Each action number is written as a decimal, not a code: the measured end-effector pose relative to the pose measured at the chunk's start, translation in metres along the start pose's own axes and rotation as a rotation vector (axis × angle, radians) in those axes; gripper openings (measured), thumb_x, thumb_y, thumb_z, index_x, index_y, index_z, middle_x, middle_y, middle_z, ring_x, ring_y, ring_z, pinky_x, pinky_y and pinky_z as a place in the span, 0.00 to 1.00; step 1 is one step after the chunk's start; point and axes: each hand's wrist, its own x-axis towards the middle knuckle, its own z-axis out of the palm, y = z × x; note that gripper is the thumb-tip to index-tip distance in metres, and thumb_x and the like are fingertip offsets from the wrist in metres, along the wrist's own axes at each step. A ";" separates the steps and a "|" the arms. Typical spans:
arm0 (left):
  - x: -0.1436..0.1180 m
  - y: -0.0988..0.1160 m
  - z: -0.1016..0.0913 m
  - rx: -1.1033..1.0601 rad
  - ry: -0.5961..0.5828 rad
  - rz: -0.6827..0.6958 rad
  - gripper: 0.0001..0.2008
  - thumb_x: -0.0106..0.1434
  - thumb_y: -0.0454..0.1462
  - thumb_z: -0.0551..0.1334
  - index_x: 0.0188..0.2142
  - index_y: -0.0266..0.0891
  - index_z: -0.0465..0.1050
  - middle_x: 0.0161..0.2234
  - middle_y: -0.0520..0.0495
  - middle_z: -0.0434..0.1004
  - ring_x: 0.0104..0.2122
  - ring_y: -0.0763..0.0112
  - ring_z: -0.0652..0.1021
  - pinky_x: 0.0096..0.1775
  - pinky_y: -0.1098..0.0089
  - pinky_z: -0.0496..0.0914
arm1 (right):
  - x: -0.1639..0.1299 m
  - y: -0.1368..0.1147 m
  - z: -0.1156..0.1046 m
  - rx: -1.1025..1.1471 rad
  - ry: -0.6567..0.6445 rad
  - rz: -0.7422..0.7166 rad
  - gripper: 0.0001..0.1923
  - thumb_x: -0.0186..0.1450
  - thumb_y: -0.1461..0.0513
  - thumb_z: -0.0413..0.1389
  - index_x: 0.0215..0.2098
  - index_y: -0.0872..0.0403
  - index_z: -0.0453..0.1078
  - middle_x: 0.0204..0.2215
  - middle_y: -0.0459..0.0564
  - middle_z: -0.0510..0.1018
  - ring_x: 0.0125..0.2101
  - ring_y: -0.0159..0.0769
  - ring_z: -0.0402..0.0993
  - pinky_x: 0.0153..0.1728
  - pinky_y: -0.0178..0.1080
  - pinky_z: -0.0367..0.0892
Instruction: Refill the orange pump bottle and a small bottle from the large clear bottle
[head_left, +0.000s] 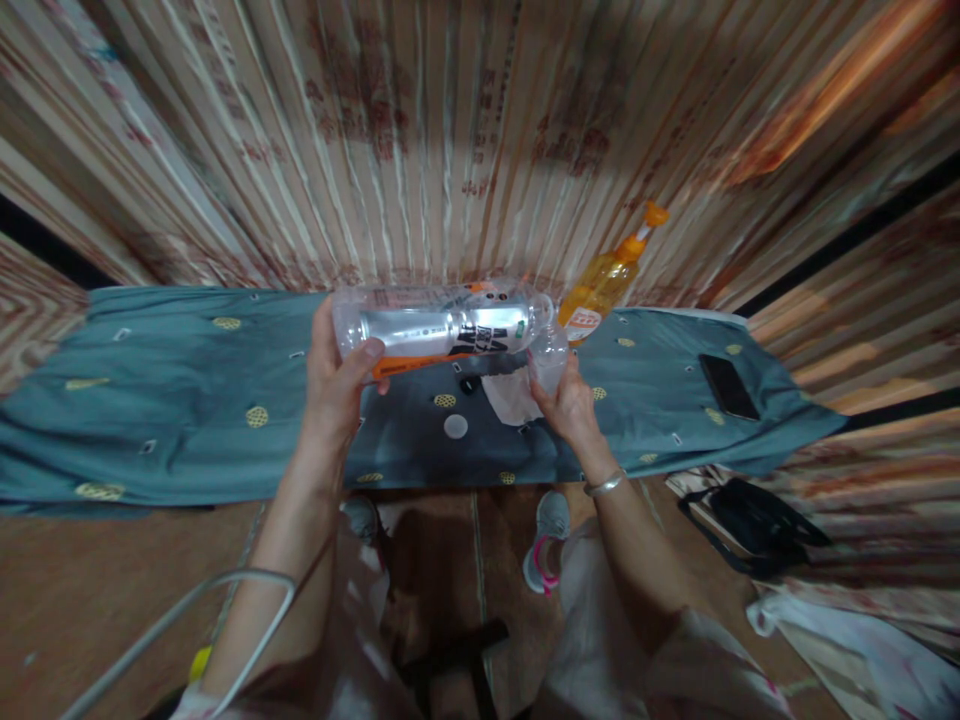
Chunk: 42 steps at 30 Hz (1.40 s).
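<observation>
My left hand (334, 385) is wrapped round the base end of a large clear plastic bottle (442, 325) with a silver and orange label. The bottle lies nearly level in the air, its neck pointing right. My right hand (568, 405) grips a small clear plastic container (549, 358), which is right under the neck; whether the two touch I cannot tell. Just behind stands an amber pump bottle (592, 300) with an orange pump head. Below the large bottle, a white sheet (514, 395), a small black object (470, 384) and a white disc (455, 427) lie on the cloth.
A narrow table bears a teal cloth (187, 400) with yellow prints. Towards its right end lies a black phone (727, 386). A striped curtain (420, 130) hangs close behind. On the floor at the right is a black bag (754, 522). A pale cable (180, 610) crosses near my left forearm.
</observation>
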 end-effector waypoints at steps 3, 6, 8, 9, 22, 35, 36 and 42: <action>0.000 -0.001 0.001 -0.013 0.011 0.003 0.31 0.53 0.52 0.76 0.54 0.50 0.75 0.43 0.44 0.77 0.29 0.64 0.77 0.17 0.75 0.62 | 0.000 0.000 0.001 -0.002 0.011 -0.016 0.37 0.66 0.57 0.59 0.68 0.66 0.57 0.49 0.71 0.84 0.45 0.57 0.85 0.46 0.51 0.78; 0.001 -0.002 0.001 -0.042 0.019 0.018 0.30 0.52 0.51 0.77 0.52 0.49 0.75 0.42 0.45 0.76 0.28 0.67 0.75 0.16 0.76 0.61 | -0.001 0.000 0.002 -0.013 0.017 -0.020 0.37 0.66 0.58 0.59 0.69 0.64 0.56 0.50 0.72 0.83 0.46 0.57 0.85 0.46 0.51 0.78; 0.001 -0.003 0.000 -0.041 0.004 0.029 0.31 0.52 0.51 0.76 0.53 0.49 0.75 0.43 0.44 0.77 0.28 0.67 0.76 0.16 0.76 0.62 | -0.001 0.000 0.002 -0.026 0.014 -0.006 0.36 0.67 0.58 0.59 0.68 0.63 0.55 0.49 0.71 0.84 0.47 0.56 0.85 0.46 0.50 0.78; 0.001 -0.003 0.000 -0.034 -0.005 0.032 0.31 0.53 0.52 0.76 0.54 0.49 0.75 0.44 0.44 0.77 0.28 0.67 0.76 0.17 0.76 0.62 | -0.001 0.000 0.002 -0.033 0.011 0.000 0.36 0.67 0.58 0.59 0.68 0.63 0.55 0.48 0.70 0.84 0.46 0.56 0.85 0.46 0.49 0.78; -0.001 0.005 0.005 -0.014 0.033 -0.001 0.30 0.52 0.52 0.76 0.52 0.50 0.75 0.44 0.43 0.78 0.28 0.66 0.76 0.16 0.75 0.61 | -0.001 0.006 0.006 0.012 0.057 -0.068 0.34 0.67 0.56 0.59 0.67 0.60 0.58 0.47 0.67 0.85 0.43 0.54 0.85 0.43 0.50 0.79; -0.002 0.010 0.008 -0.016 0.037 -0.026 0.31 0.51 0.52 0.75 0.51 0.48 0.73 0.44 0.47 0.78 0.28 0.68 0.73 0.18 0.73 0.63 | 0.000 0.005 0.005 0.020 0.041 -0.059 0.35 0.68 0.55 0.59 0.67 0.63 0.58 0.47 0.67 0.84 0.44 0.55 0.84 0.43 0.48 0.79; -0.002 0.009 0.007 -0.013 0.032 -0.026 0.31 0.51 0.53 0.75 0.51 0.48 0.73 0.44 0.47 0.78 0.28 0.68 0.74 0.18 0.73 0.63 | 0.000 0.005 0.005 0.022 0.047 -0.063 0.35 0.68 0.55 0.59 0.68 0.62 0.58 0.47 0.67 0.84 0.43 0.55 0.84 0.43 0.49 0.79; -0.001 0.008 0.005 -0.011 0.035 -0.043 0.32 0.51 0.53 0.76 0.52 0.49 0.72 0.42 0.47 0.76 0.28 0.66 0.75 0.19 0.72 0.63 | 0.000 0.005 0.006 0.030 0.062 -0.076 0.35 0.67 0.55 0.59 0.68 0.61 0.58 0.50 0.67 0.83 0.45 0.55 0.84 0.45 0.50 0.79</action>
